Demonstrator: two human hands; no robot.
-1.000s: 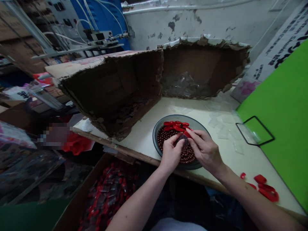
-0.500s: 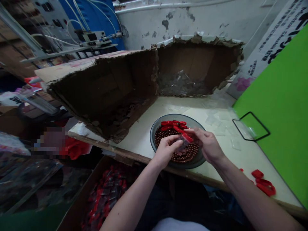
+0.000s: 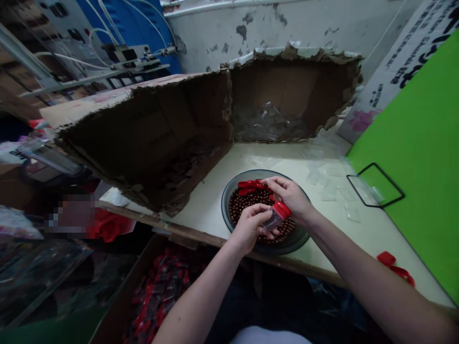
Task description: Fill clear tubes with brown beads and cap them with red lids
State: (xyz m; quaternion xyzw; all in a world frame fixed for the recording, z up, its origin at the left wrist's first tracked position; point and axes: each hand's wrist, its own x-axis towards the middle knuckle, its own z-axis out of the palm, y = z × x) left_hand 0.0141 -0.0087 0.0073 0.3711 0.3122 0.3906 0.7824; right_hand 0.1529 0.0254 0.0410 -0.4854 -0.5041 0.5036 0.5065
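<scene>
Table: a pale table (image 3: 201,229) crosses the frame from centre left to lower right, with clear plastic scraps (image 3: 326,184) on it.
Carton: a torn cardboard carton (image 3: 143,143) stands on the table, upper centre.
Box: an open box (image 3: 118,282) of red packets (image 3: 158,291) sits at lower left, below the table edge.
Bowl: a grey bowl (image 3: 225,210) sits at lower centre, on the table.
Hands: together above the bowl. The left hand (image 3: 249,228) grips the jar; the right hand (image 3: 289,197) is just above it, its fingers (image 3: 267,181) reaching the red pieces. Whether it touches the cap, I cannot tell.
Jar: a small clear jar (image 3: 273,220), inside the left hand's grip, over the bowl's middle. Its long axis tilts from lower left up to the right, its red cap (image 3: 282,209) nearer the right hand.
Contents: red pieces (image 3: 247,187) and brown beads (image 3: 247,203) fill the bowl.
</scene>
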